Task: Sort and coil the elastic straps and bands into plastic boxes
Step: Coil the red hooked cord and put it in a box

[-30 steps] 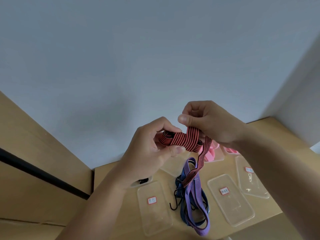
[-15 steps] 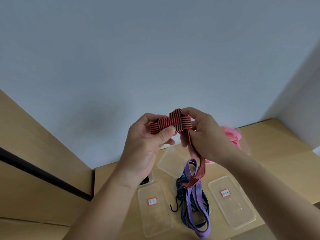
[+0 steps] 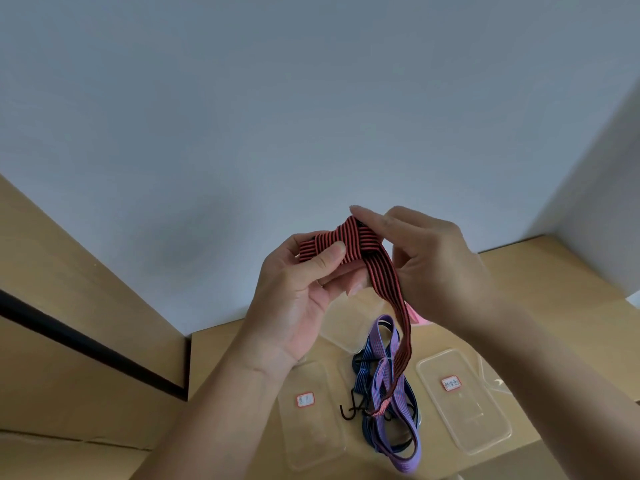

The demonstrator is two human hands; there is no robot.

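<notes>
Red strap (image 3: 349, 242) held up over table (image 3: 571, 271) middle, part-coiled. L hand (image 3: 299, 303) pinches coil, thumb on top. R hand (image 3: 440, 268) pinches wrap at coil's R end. Tail hangs to purple strap (image 3: 398, 457) pile betw. boxes (image 3: 474, 424). Est.: light, soft, springy; coil likely unwinds if released. Grip across coil, feed tail w/ R.

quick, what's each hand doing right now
Left hand: pinches the coiled red-and-black strap.
Right hand: grips the same strap at the coil's other end.
</notes>
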